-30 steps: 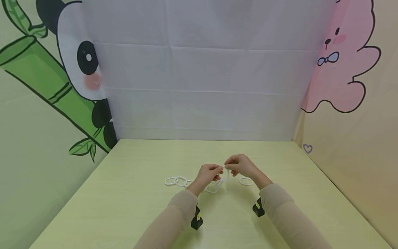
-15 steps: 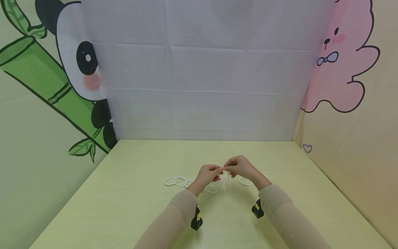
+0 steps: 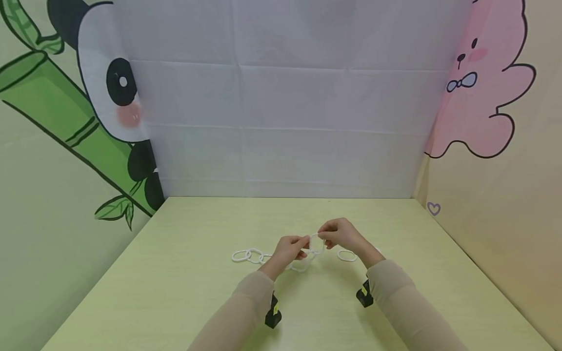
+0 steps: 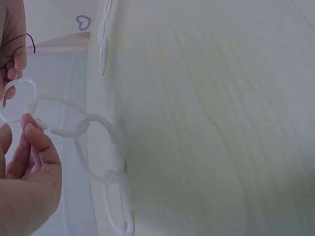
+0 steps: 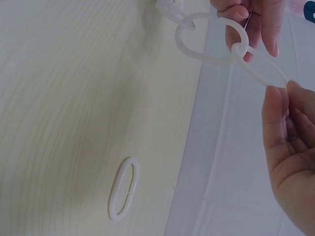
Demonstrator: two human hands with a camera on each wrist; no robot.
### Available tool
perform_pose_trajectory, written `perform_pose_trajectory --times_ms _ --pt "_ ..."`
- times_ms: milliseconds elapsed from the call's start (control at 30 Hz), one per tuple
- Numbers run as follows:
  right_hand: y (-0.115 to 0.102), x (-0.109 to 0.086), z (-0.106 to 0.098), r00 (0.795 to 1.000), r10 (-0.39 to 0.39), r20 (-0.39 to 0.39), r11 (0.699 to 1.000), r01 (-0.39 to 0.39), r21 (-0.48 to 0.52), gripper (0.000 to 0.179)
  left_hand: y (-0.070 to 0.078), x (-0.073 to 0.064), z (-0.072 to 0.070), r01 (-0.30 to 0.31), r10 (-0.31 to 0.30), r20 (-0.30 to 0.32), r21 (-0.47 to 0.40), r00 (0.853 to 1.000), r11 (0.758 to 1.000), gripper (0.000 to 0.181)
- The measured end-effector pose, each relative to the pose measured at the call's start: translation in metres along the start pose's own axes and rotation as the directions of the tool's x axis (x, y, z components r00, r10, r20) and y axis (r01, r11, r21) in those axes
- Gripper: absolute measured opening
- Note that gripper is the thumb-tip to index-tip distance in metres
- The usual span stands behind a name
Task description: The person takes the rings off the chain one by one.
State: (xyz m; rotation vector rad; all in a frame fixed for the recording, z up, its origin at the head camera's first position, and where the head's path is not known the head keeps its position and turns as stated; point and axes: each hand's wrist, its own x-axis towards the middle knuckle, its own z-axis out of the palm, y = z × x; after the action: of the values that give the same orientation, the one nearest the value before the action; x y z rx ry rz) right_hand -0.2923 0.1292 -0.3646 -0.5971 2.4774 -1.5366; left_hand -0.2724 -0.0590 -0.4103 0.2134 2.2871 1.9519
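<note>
A white plastic chain of oval links (image 3: 241, 256) lies on the table, its right end lifted between the hands. My right hand (image 3: 344, 235) pinches the end link (image 5: 258, 71) between thumb and fingertips; this link hooks through a wider link (image 5: 204, 58) below it. My left hand (image 3: 287, 252) is close at the other side of the end link, fingers bent and thumb apart from them. In the left wrist view, a left fingertip (image 4: 30, 125) is right at the link's lower edge. The left forearm hides part of the chain in the head view.
A separate white oval link (image 3: 347, 256) lies beside the right wrist; another is mostly hidden behind that wrist. The pale yellow table (image 3: 197, 302) meets a whitish cloth backdrop (image 3: 285, 146) at its far edge. Printed side panels stand left and right.
My left hand has released its pinch and drawn slightly left, away from the right fingertips. The end link now shows between the hands, still held by my right hand.
</note>
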Motion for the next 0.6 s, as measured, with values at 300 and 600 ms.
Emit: perform_pose_trajectory --times_ms 300,600 --pt "-0.030 -0.016 0.001 1.000 0.021 -0.022 0.998 -0.020 0.051 0.012 -0.007 -0.009 -0.004 0.036 -0.036 0.007 -0.018 0.999 0.999 0.040" --pt "0.001 0.002 -0.002 0.997 0.032 -0.074 0.995 -0.024 0.101 0.019 -0.022 -0.005 -0.004 0.036 -0.036 0.007 -0.006 0.999 0.999 0.041"
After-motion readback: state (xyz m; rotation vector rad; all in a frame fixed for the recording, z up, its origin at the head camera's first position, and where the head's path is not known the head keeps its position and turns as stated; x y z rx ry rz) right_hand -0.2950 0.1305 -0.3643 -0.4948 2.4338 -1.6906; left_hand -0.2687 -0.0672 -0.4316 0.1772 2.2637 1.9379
